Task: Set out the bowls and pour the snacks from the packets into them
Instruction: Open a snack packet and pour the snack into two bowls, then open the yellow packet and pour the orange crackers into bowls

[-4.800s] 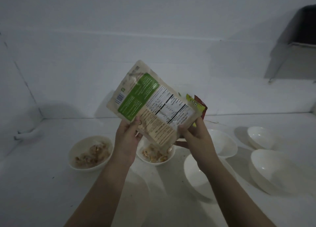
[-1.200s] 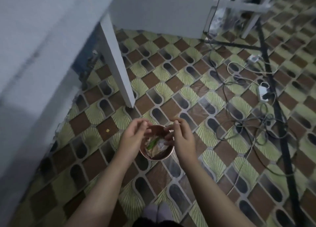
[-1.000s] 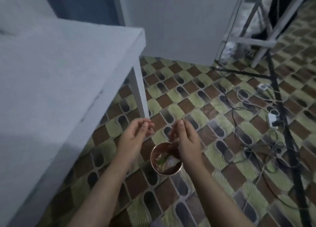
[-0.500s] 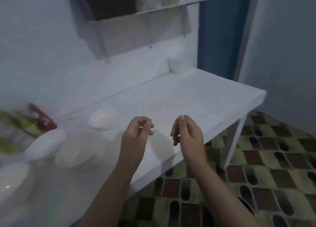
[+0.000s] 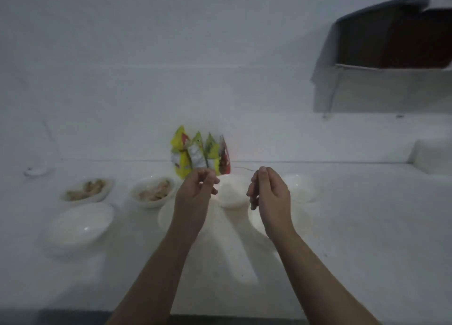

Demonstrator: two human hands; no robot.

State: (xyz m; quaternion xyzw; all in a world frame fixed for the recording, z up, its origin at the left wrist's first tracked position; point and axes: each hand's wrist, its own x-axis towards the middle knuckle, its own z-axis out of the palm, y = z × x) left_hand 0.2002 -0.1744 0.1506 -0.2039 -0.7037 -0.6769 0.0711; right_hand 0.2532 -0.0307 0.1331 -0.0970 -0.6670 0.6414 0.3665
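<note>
Several snack packets [image 5: 200,153], yellow, green, silver and red, stand upright against the white wall at the back of the counter. Two white bowls hold snacks: one at the left [image 5: 86,190] and one nearer the middle [image 5: 152,192]. Empty white bowls sit at the front left [image 5: 79,225], between my hands [image 5: 232,190] and at the right [image 5: 299,186]; others are partly hidden behind my hands. My left hand [image 5: 195,195] and my right hand [image 5: 269,196] hover above the middle bowls with fingers loosely curled, holding nothing.
The white counter [image 5: 367,214] runs to the right, with a white box-like object [image 5: 433,157] at its far end. A wall shelf with a dark opening [image 5: 391,36] hangs at the upper right. A small round white object [image 5: 36,171] lies at the back left.
The view has swung from the floor and table edge back to the counter. The packet I held earlier lies in the bin on the floor; both hands are empty.
</note>
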